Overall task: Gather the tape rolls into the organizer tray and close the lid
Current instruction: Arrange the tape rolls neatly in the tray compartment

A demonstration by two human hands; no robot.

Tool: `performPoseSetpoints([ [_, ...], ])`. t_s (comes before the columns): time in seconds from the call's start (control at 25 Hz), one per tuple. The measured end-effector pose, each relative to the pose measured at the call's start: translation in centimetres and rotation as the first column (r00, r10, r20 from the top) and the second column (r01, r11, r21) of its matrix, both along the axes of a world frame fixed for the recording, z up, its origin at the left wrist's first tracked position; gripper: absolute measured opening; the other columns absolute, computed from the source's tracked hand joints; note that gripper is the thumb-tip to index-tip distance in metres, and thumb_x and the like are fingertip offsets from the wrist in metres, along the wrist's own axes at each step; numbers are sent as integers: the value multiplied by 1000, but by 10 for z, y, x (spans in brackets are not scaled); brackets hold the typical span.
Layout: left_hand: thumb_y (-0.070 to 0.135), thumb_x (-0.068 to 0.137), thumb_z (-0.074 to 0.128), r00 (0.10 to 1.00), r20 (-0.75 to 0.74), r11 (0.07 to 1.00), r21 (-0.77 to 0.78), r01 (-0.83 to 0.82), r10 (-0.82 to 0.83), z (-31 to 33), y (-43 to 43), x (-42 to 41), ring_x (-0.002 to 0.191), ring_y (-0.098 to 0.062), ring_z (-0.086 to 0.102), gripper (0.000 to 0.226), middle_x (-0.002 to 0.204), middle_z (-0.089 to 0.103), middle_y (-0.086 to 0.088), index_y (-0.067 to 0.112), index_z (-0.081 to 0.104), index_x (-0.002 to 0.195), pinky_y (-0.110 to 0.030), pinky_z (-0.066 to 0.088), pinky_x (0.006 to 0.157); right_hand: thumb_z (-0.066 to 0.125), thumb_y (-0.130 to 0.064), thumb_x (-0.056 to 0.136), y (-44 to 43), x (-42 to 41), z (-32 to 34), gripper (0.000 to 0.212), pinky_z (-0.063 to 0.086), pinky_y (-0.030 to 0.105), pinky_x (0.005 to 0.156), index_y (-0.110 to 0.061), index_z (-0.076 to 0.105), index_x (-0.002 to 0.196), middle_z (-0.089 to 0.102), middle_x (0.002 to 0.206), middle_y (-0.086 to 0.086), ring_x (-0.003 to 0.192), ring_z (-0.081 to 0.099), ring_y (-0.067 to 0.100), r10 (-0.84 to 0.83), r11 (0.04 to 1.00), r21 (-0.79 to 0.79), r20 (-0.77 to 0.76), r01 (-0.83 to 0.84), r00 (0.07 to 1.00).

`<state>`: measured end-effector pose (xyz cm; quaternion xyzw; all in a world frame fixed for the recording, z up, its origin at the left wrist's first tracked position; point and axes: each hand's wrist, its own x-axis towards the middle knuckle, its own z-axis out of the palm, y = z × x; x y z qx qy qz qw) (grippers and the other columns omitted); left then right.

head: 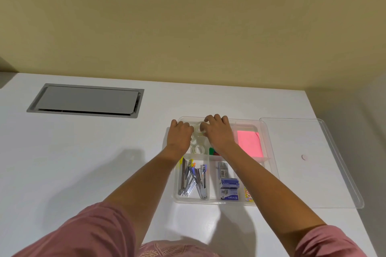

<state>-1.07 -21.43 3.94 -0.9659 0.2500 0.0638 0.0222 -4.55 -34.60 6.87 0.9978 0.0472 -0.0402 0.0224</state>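
A clear plastic organizer tray (271,152) sits on the white table. Its far left compartment holds clear tape rolls (198,149). Both my hands reach into that compartment. My left hand (180,134) rests on its left side with curled fingers, touching the rolls. My right hand (217,131) has its fingers around a clear tape roll (199,128) at the far end. The clear lid (309,162) lies flat on the table just right of the tray, with a small round knob on it.
Other tray compartments hold staplers (193,179), staple boxes (229,189) and pink sticky notes (249,142). A grey cable hatch (86,100) is set into the table at the far left. The table's right edge runs just beyond the lid. A beige wall stands behind.
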Motion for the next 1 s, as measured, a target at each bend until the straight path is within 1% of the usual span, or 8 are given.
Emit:
performPoseSetpoints([
  [0.08,19,91,58,1000,3,1000,-10,2,-2,-1,0,1,109,-21,58,24,115,64,-1,16,61,115,-33,32,98,52,-11,93,1,0,-5,21,31,39,98,-15,63,111,56,127,6,117,46,29,1,999,32,-20,0,1000],
  [0.2,28,91,59,1000,-7,1000,-2,10,-11,-3,-1,0,113,-22,54,32,121,60,-2,14,57,120,-34,31,100,55,-11,91,5,2,-10,22,30,37,97,-17,66,110,59,123,3,115,45,28,-17,999,31,-49,18,999],
  [0.32,31,91,59,1000,-14,1000,14,15,-15,-3,-2,1,116,-23,52,33,122,60,-3,15,57,120,-35,31,101,58,-11,88,6,3,-10,23,29,37,97,-19,65,109,61,121,0,114,45,27,-45,998,39,-87,48,995],
  [0.52,33,93,56,1000,-26,1000,18,4,-3,-3,-5,3,118,-23,51,33,122,62,-2,16,58,121,-35,30,102,57,-15,89,5,10,-6,31,29,38,98,-21,55,120,64,120,2,114,46,28,-83,993,80,-72,88,994],
  [0.6,34,93,56,999,-32,1000,27,5,-5,-4,-5,4,118,-23,51,34,121,63,-2,16,59,121,-36,29,103,57,-20,91,4,11,-7,33,29,38,99,-20,54,124,65,119,1,115,46,28,-53,998,34,-74,56,996],
  [0.76,29,93,56,999,-35,998,54,10,-8,-4,-7,5,115,-23,52,26,117,63,-1,16,62,114,-35,29,103,54,-23,93,6,12,-11,25,30,38,101,-18,62,116,65,114,0,115,45,27,1,997,-80,-102,-10,995],
  [0.92,24,92,57,1000,-26,999,51,7,-6,-6,-7,6,112,-22,54,20,113,64,-1,16,65,109,-34,30,102,54,-37,91,9,13,-13,33,29,39,104,-17,61,117,62,118,3,117,45,28,10,997,-73,-150,-22,989],
  [1.0,25,92,58,1000,-21,998,57,8,-6,-7,-7,6,111,-21,54,19,112,64,0,17,65,108,-34,30,102,55,-37,91,10,14,-15,35,28,39,105,-19,59,120,61,120,3,118,45,28,10,998,-67,-155,-21,988],
])
